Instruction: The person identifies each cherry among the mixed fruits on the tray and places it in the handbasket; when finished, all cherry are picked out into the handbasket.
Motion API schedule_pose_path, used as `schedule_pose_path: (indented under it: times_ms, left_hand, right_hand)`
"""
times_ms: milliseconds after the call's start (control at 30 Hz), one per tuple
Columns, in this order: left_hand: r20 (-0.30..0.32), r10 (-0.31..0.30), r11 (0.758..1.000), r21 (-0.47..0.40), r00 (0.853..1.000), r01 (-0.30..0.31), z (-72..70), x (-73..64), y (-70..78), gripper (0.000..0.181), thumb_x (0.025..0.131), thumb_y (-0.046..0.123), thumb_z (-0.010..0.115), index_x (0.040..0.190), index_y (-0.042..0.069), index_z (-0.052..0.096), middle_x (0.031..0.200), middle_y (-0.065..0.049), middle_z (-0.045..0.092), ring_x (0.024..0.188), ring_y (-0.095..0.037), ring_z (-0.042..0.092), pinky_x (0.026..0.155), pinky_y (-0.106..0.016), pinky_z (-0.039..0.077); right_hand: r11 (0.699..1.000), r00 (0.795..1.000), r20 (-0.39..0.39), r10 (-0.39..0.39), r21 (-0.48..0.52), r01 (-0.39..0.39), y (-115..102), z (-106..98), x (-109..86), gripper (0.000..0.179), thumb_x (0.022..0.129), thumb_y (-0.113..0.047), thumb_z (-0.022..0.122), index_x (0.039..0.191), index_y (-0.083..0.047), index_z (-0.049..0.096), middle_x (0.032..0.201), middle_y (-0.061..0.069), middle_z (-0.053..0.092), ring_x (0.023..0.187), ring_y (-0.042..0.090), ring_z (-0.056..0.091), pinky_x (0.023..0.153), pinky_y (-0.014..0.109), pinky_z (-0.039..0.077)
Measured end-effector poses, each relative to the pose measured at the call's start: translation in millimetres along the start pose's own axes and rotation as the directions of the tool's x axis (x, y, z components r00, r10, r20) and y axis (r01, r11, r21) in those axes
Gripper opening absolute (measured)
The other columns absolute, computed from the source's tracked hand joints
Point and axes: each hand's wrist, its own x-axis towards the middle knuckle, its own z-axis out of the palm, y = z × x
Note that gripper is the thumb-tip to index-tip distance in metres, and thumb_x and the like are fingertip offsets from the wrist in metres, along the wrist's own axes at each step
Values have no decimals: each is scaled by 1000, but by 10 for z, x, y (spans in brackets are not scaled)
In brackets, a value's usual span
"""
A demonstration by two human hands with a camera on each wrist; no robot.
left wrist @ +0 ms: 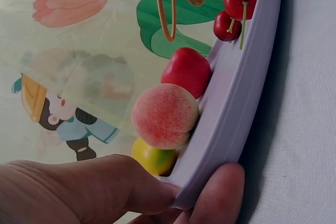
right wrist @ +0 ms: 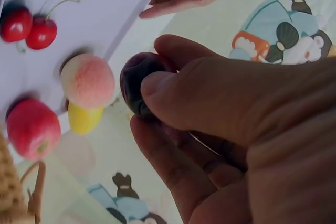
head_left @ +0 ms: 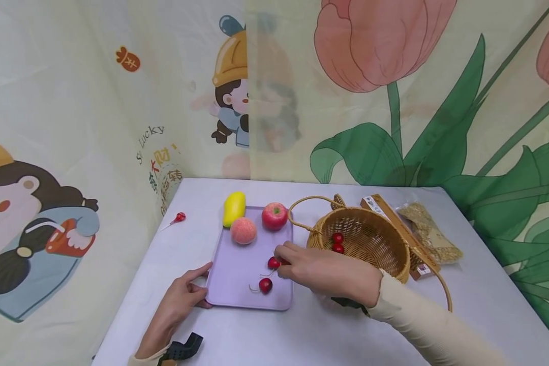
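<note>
The right hand point(head_left: 320, 267) comes in over the tray point(head_left: 238, 269) from 4 o'clock, thumb and fingers closed in a pinch on a small dark fruit point(right wrist: 132, 85); its kind is hard to tell in the shadow, and in the head view the fingers mostly hide it. The left hand point(head_left: 178, 297) grips the tray's rim at 8 o'clock, thumb on the upper side and fingers against the outside, with little gap between them. Just beside the right fingertips, at about 3 to 4 o'clock on the tray, a red cherry point(head_left: 273, 262) lies close to another point(right wrist: 41, 32) in the right wrist view, and a third, the near cherry point(head_left: 266, 285), sits at 5 o'clock with its stem pointing to 9. Farther up the tray, the peach point(head_left: 243, 231) is between 11 and 12 o'clock, the mango point(head_left: 234, 209) at 11 by the far corner, and the apple point(head_left: 274, 216) at 1. Off the tray at 3 o'clock, partly behind the right hand, stands a wicker basket point(head_left: 375, 234); two red cherries point(head_left: 338, 243) show inside at its 9 o'clock side. Beyond it, between 2 and 3, lie a long brown box point(head_left: 379, 206) and a clear bag point(head_left: 430, 234) with tan contents. At 10 o'clock, well apart from the tray, a small red thing with a pale stick point(head_left: 179, 217) rests on the white table point(head_left: 347, 335). Cloth printed with tulips point(head_left: 384, 40) and cartoon figures hangs round the far and 9 o'clock sides.
</note>
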Motion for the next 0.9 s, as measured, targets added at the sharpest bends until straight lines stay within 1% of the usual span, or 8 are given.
schedule_pose_path:
  times_ms: [167,333,400,533,667,767,833,900]
  left_hand:
    - [8,-8,1000,1,1000,8,-7,10,6,65,91,-11,64,155,1,53,124,-25,70,68,-27,75,67,-28,60]
    - [9,-21,1000,6,1000,21,-10,4,6,65,92,-11,64,155,2,53,127,-24,68,68,-27,75,67,-28,60]
    - [7,-24,1000,10,1000,24,-9,-3,0,66,91,-11,64,155,2,53,127,-24,69,67,-27,75,67,-28,60]
    - [-17,-15,1000,13,1000,16,-47,62,51,66,91,-11,64,154,2,55,126,-23,69,67,-26,75,68,-28,60]
    - [-33,-13,1000,-9,999,13,-74,36,15,66,89,-13,64,153,1,56,134,-24,65,66,-27,74,66,-29,60]
    - [0,5,1000,-21,1000,-5,-76,2,-44,68,87,-12,64,154,-2,53,138,-26,61,68,-29,74,66,-31,61]
    - [33,19,1000,-13,999,-19,-63,0,-78,69,87,-11,64,155,-3,51,138,-26,60,68,-29,75,67,-31,61]
    - [61,21,1000,9,998,-22,-52,18,-92,71,87,-9,64,156,-3,48,131,-24,63,69,-29,76,69,-29,61]
  right_hand:
    - [995,994,-89,62,81,-54,174,-121,-222,28,100,2,67,117,-19,73,122,2,56,110,13,53,76,15,54]
    - [986,979,-150,137,120,-120,341,-237,-475,34,95,3,74,120,-20,72,124,3,58,113,14,55,78,17,57]
    - [983,978,-144,148,126,-130,379,-261,-544,35,94,5,73,119,-19,73,123,3,58,111,13,53,76,17,55]
    - [976,979,-106,176,148,-159,484,-323,-623,37,93,11,70,117,-17,72,121,2,54,106,11,50,69,13,49]
    - [961,972,-95,216,195,-194,572,-266,-705,41,92,13,70,118,-19,74,122,1,55,107,10,53,73,15,53]
    - [947,964,-83,254,225,-230,659,-180,-782,40,93,9,71,119,-22,74,123,2,57,110,14,58,82,21,58]
    - [932,957,-56,284,250,-262,726,-123,-830,37,95,7,70,117,-23,74,122,3,58,110,16,60,83,24,60]
    - [916,951,-26,308,278,-289,804,-77,-862,33,98,4,69,114,-25,74,120,2,57,107,15,59,83,25,59]
